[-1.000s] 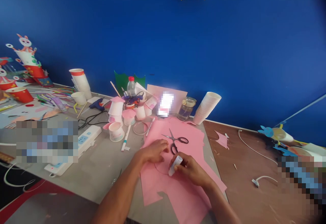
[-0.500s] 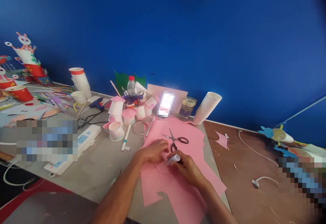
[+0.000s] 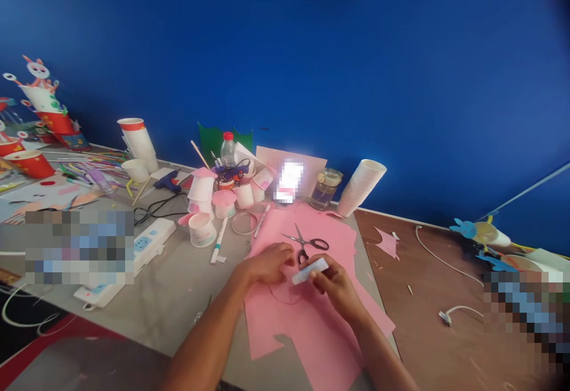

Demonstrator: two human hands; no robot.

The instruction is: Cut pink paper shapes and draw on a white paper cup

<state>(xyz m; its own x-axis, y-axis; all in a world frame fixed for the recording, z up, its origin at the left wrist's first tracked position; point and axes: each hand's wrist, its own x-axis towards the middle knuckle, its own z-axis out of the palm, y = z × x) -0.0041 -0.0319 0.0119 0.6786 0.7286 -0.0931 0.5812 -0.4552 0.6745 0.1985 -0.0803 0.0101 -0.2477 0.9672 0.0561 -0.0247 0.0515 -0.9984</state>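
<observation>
A large sheet of pink paper with ragged cut edges lies in front of me. My left hand rests on it, fingers bent and spread against the paper. Just below that hand a thin curved line shows, partly hidden by it. In my right hand is a short whitish tube, pinched between thumb and fingers and tilted above the paper. Open scissors with black handles lie on the paper beyond both hands.
Paper cups with pink tops, a marker and a tape ring stand or lie to the left. Behind are a lit phone, a glass jar and a cup stack. A power strip lies farther left.
My right hand has turned the whitish tube from end-on to side-on and lifted it slightly to the right. My left hand stays in place on the paper.
</observation>
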